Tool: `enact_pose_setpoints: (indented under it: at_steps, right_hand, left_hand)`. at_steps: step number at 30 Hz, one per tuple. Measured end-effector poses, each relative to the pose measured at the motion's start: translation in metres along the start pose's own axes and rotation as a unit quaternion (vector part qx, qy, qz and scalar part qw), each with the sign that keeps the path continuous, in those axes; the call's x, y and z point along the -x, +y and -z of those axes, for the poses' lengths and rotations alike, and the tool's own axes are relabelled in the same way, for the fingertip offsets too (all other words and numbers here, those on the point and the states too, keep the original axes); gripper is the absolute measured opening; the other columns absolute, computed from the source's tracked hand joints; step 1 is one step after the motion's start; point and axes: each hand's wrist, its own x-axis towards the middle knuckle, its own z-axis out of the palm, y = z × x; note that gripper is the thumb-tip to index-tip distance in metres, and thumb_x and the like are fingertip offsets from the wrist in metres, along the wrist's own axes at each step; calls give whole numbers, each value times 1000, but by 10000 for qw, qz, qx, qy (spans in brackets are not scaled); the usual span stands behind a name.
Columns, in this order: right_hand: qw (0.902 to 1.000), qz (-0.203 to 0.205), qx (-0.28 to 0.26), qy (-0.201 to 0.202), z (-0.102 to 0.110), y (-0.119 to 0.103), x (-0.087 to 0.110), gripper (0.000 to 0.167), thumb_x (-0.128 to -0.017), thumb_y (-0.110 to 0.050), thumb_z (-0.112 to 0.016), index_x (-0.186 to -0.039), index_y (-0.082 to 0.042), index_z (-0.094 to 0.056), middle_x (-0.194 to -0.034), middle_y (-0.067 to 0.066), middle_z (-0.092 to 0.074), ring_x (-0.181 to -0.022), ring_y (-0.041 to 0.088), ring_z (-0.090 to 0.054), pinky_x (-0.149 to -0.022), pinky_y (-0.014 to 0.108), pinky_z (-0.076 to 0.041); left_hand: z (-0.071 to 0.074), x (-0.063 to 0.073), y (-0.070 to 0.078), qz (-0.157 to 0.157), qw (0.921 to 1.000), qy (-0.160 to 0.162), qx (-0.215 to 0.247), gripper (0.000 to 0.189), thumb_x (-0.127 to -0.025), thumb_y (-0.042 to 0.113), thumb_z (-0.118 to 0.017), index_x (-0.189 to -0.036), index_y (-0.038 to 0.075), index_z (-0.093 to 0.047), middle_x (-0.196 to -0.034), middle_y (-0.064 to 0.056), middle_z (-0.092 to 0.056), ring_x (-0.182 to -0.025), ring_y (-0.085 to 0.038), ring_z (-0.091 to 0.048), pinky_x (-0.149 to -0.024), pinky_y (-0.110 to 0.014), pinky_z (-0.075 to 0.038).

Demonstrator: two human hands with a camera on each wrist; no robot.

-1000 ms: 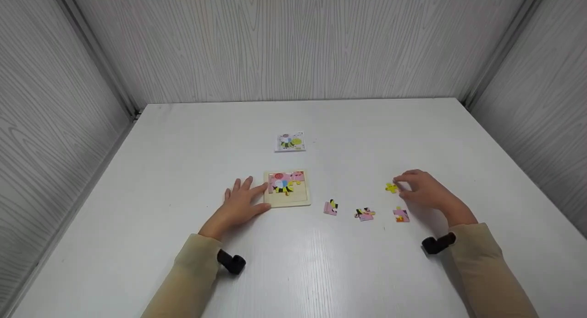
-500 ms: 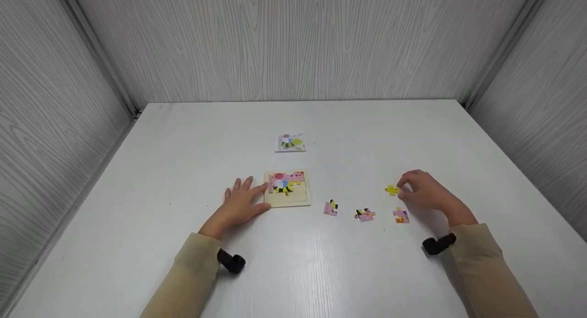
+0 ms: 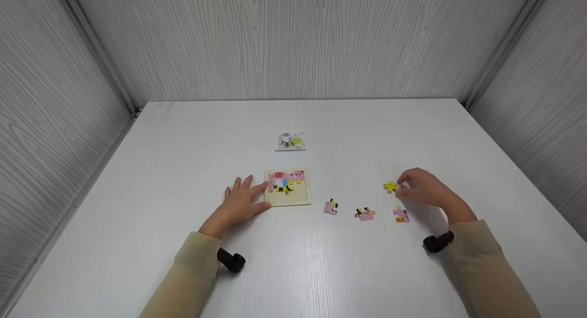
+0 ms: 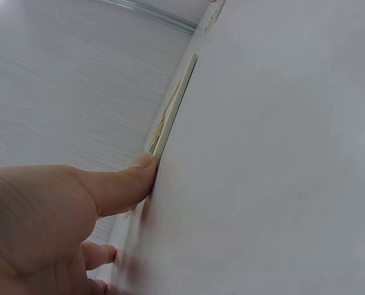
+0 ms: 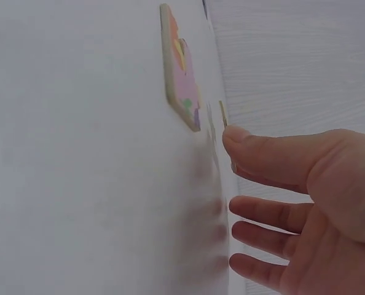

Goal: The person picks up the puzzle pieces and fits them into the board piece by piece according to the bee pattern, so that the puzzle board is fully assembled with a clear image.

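Note:
Between the thumb and forefinger of my right hand (image 3: 424, 188) a yellow puzzle piece (image 3: 390, 186) is pinched by its right side, on the table's right half. The right wrist view shows only a thin edge of that piece (image 5: 223, 113) past the thumb tip. My left hand (image 3: 240, 202) has its fingers spread, with thumb and forefinger touching the left side of the wooden puzzle tray (image 3: 308, 189). Fitted pieces with a bee picture (image 3: 282, 184) fill the tray's upper and left part; bare wood shows at lower right.
Loose pink puzzle pieces lie between tray and right hand: one on the left (image 3: 330, 207), one in the middle (image 3: 365, 214), and one with orange (image 3: 401, 214) just below the right hand. A bee picture card (image 3: 290, 141) lies behind the tray.
The yellow piece has turned slightly in my right fingers and shifted a little, with the hand almost in place. My left hand and the tray have stayed where they were.

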Motion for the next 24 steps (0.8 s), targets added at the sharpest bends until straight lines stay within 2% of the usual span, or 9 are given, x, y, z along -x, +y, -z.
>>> enact_pose_setpoints:
  at_steps: [7, 12, 24]
  right_hand:
    - [9997, -165, -141, -60, -1, -11, -3, 29, -88, -23, -62, -112, -5, -58, -133, 23, -43, -126, 40, -33, -102, 58, -26]
    - [9997, 99, -228, 24, 0, -21, -4, 30, -88, -23, -63, -112, -4, -58, -131, 22, -46, -127, 40, -33, -102, 57, -25]
    - [9959, 723, -516, 190, -12, -45, -10, 28, -88, -20, -64, -111, -4, -58, -131, 19, -47, -126, 37, -37, -100, 51, -33]
  left_hand:
    - [0, 1, 0, 10, 10000, 24, 40, 62, -90, 40, -57, -144, 17, -37, -152, -21, -12, -138, -42, 4, -106, -59, 3]
    - [1, 0, 0, -4, 10000, -12, -37, 62, -91, 41, -56, -144, 16, -36, -152, -22, -12, -138, -43, 4, -106, -59, 3]
    - [0, 0, 0, 77, 9999, -64, -14, 62, -91, 42, -56, -144, 18, -36, -153, -20, -10, -138, -41, 5, -106, -58, 3]
